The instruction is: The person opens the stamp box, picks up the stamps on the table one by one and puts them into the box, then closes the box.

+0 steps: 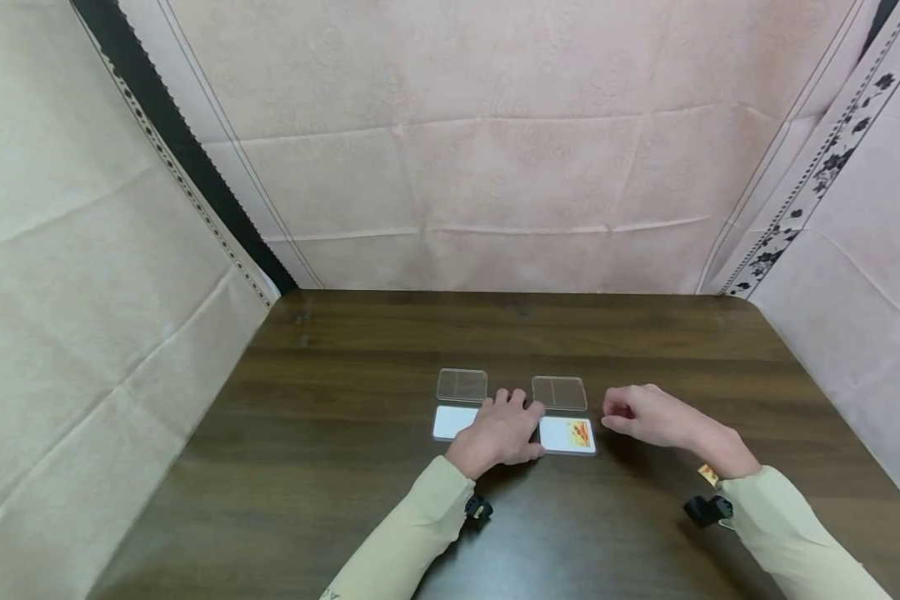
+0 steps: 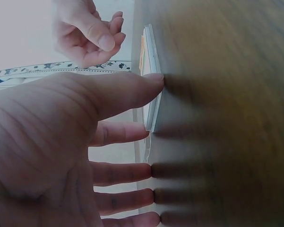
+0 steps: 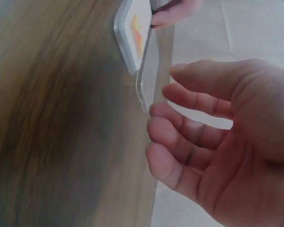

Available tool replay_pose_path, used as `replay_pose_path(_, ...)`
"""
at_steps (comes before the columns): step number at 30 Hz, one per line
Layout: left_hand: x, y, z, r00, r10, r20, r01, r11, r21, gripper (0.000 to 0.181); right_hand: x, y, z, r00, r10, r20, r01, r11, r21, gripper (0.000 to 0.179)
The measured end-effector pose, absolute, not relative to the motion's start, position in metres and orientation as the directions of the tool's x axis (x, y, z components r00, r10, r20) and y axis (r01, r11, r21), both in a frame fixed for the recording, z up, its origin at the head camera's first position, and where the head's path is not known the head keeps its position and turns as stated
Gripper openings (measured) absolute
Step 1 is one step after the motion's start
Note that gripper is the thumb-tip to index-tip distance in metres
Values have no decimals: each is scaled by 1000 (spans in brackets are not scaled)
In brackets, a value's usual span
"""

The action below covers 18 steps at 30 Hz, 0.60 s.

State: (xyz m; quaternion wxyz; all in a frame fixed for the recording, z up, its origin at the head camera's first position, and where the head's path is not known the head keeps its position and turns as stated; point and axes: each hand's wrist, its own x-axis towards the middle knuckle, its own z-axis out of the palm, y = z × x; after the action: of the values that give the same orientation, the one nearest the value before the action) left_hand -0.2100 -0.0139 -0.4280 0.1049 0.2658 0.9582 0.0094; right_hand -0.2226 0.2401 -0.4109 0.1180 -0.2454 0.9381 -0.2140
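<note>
Two clear hinged plastic cases lie opened out on the table, lids toward the back. The right case (image 1: 555,437) has a white base with a small orange-and-yellow picture piece (image 1: 579,432) at its right end. My left hand (image 1: 501,433) is between the cases, fingers extended. In the left wrist view, its thumb (image 2: 127,92) and index fingertip meet the right case's edge, and the other fingertips come down at the tabletop. The left case (image 1: 450,422) has a plain white base, partly hidden by that hand. To the right, my right hand (image 1: 648,415) hovers with loosely curled fingers, holding nothing.
Behind the cases' bases lie their transparent lids, the left lid (image 1: 462,385) and the right lid (image 1: 559,392). A small orange-yellow piece (image 1: 708,475) shows beside the right wrist. Pale cloth (image 1: 495,167) hangs around the back and sides of the brown wooden table (image 1: 330,500).
</note>
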Motion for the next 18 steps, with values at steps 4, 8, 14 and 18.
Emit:
replay_pose_path(4,-210,-14,-428,-836,510,-202,510,859,57,54,-220,245,-411,-838,-531,-127,-425,781,-458,8)
replay_pose_path(8,-210,-14,-427,-836,509,-208,509,859,57,54,-217,251,-412,-819,-558,-133,-454,772,-444,9)
replay_pose_path(14,-209,-13,-427,-838,505,-207,504,861,65,55,-213,263,-412,-823,-555,-124,-462,780,-422,11)
replay_pose_path(18,-210,-13,-428,-840,499,-211,498,865,65,54,-212,269,-412,-831,-540,-137,-446,792,-417,10)
